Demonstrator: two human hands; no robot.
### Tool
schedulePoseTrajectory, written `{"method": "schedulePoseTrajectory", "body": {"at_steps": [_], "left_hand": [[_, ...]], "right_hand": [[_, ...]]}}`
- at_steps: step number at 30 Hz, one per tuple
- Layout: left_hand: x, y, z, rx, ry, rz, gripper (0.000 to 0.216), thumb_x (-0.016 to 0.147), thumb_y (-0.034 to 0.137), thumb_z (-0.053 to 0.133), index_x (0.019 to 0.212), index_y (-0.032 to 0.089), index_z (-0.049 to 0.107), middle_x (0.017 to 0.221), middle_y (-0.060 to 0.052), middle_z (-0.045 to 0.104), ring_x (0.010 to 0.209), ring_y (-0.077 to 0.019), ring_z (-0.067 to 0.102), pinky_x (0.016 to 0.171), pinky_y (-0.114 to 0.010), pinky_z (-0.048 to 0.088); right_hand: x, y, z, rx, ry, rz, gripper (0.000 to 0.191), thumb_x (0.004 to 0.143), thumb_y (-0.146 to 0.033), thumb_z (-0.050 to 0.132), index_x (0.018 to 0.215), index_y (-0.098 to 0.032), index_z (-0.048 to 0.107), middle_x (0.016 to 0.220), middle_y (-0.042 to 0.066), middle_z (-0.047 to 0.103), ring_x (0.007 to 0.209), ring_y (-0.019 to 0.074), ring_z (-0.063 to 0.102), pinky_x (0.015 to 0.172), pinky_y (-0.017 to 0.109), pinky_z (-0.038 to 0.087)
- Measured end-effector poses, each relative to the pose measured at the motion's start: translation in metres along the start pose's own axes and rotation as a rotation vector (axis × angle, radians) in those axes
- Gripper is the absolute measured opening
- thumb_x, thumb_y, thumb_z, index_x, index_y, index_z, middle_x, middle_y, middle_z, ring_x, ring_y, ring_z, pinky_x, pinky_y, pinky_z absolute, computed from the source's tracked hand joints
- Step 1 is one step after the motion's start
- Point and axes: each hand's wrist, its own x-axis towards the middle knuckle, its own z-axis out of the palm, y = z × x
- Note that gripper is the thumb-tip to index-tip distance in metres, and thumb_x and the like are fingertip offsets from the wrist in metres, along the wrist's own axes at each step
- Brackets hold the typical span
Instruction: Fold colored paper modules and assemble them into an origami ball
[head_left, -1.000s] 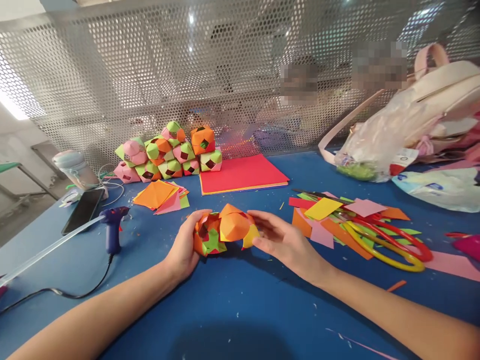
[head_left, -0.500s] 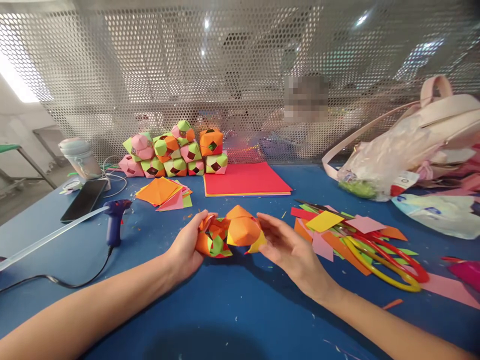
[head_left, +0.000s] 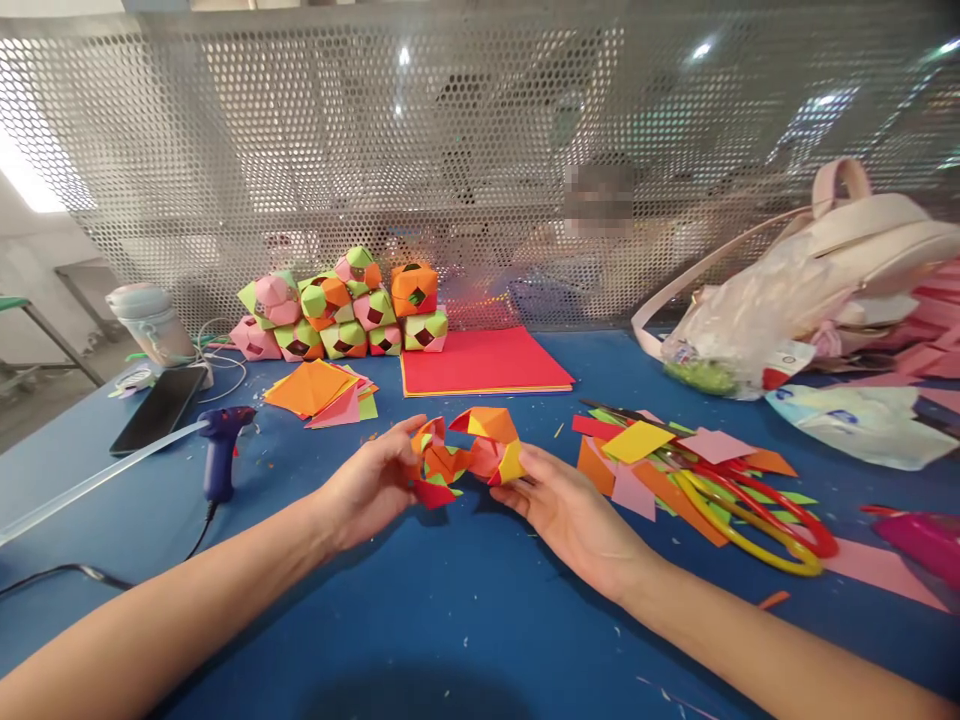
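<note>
left hand (head_left: pixel 379 480): gripping the folded paper (head_left: pixel 484 458), 9 o'clock side
right hand (head_left: pixel 574 510): gripping its 3 o'clock side
folded paper: 12 o'clock
scissors (head_left: pixel 787 568): 2 o'clock, among scraps (head_left: pixel 637 441)
glue gun (head_left: pixel 220 460): 10 o'clock
paper balls (head_left: pixel 345 338): 11 o'clock, stacked

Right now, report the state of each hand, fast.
Left hand: closed, holding the orange-and-red folded-paper piece.
Right hand: closed, holding the orange-and-yellow folded-paper piece.
</note>
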Motion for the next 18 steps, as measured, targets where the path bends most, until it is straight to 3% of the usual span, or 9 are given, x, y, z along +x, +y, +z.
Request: {"method": "schedulePoseTrajectory", "body": {"at_steps": [2,6,12,18], "left_hand": [[0.001,0.0,-0.002,0.068,-0.023,-0.005,0.072,0.052,-0.003,0.044,0.121,0.016,0.046,0.107,-0.006,0.062,0.073,-0.0124,0.059,0.061,-0.024,0.046],[0.004,-0.002,-0.004,0.153,-0.044,0.009,0.085,0.044,-0.005,0.04,0.127,0.017,0.042,0.118,-0.009,0.059,0.097,-0.0192,0.059,0.066,-0.024,0.045],[0.004,-0.007,-0.004,0.169,-0.052,0.091,0.08,0.053,-0.003,0.045,0.129,0.02,0.039,0.129,-0.006,0.053,0.113,-0.0215,0.052,0.091,-0.033,0.042],[0.002,-0.015,-0.006,0.252,-0.082,0.119,0.073,0.056,-0.001,0.048,0.125,0.023,0.045,0.13,-0.004,0.053,0.115,-0.022,0.05,0.093,-0.034,0.038]], "right_hand": [[0.0,0.0,0.0,0.003,-0.003,0.012,0.02,0.078,-0.033,0.067,0.093,-0.021,0.066,0.097,0.003,0.067,0.087,0.0144,0.06,0.079,0.028,0.05],[0.001,0.001,0.0,-0.031,-0.023,0.009,0.025,0.078,-0.033,0.066,0.1,-0.021,0.063,0.1,0.004,0.066,0.09,0.0153,0.059,0.082,0.03,0.049],[0.0,0.004,0.0,-0.155,-0.146,-0.064,0.035,0.082,-0.03,0.061,0.116,-0.024,0.055,0.123,0.005,0.056,0.107,0.0199,0.055,0.087,0.033,0.047],[0.0,0.006,-0.001,-0.355,-0.236,-0.15,0.046,0.082,-0.031,0.063,0.125,-0.03,0.047,0.133,0.003,0.048,0.117,0.0217,0.05,0.1,0.039,0.041]]}}
